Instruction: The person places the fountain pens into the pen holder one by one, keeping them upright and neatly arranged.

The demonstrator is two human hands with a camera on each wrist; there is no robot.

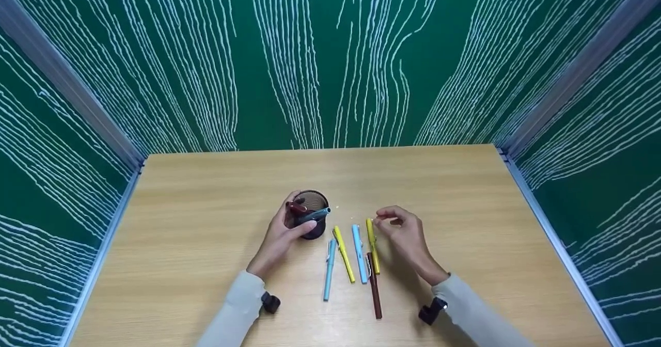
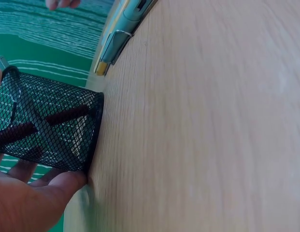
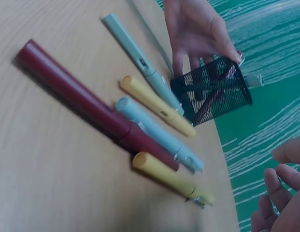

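Note:
My left hand [image 1: 279,236] grips a black mesh pen cup [image 2: 58,96] from its left side, thumb across the front. The cup's base is at the tabletop. Inside lean a dark red pen [image 1: 296,208] and a grey-blue pen [image 1: 316,215], their ends above the rim. Bent fingers and nothing held: my right hand [image 1: 410,236] hovers beside the upper end of the rightmost yellow pen [image 1: 374,249]. In the right wrist view a gap shows between those fingers and the yellow pen [image 3: 171,179].
Left of that pen lie a light blue pen [image 1: 359,256], another yellow pen [image 1: 345,256] and a second light blue pen [image 1: 329,272]. A dark red pen [image 1: 376,295] lies nearest me. Green walls with white streaks [image 1: 289,63] border the wooden table [image 1: 206,192].

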